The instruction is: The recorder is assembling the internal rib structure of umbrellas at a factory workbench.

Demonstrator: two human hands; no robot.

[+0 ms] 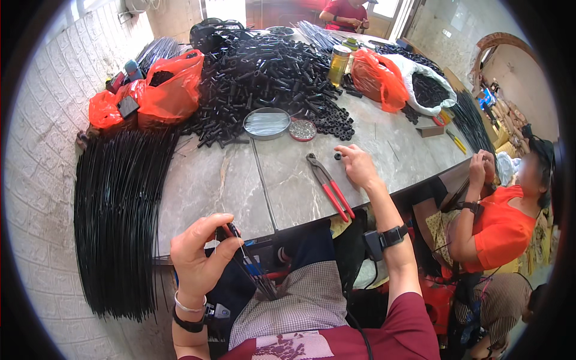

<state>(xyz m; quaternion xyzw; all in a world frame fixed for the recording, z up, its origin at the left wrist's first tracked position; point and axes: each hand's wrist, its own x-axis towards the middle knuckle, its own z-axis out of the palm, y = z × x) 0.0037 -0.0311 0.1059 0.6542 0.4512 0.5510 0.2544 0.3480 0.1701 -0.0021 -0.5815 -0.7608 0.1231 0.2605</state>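
Observation:
My left hand (201, 246), at the near edge of the table, is closed with thumb and fingertips around a short black plastic piece (232, 230). Thin wires run from about it down toward my lap, where several dark rods lie against the checked apron. My right hand (361, 166) reaches over the table. At its fingertips is a small black ring (338, 156), which looks pinched, though the thumb is partly hidden. Beside that hand lie red-handled pincers (330, 187), untouched. Farther off are a round dish of thin pins (266, 123) and a small red-rimmed dish of metal bits (302, 129).
A large heap of black tube pieces (258, 75) covers the far middle. Long black rods (123, 222) hang over the left edge. Orange-red bags (171, 90), a yellow jar (339, 65) and a white sack (414, 69) stand around. A co-worker in orange (504, 222) sits at right.

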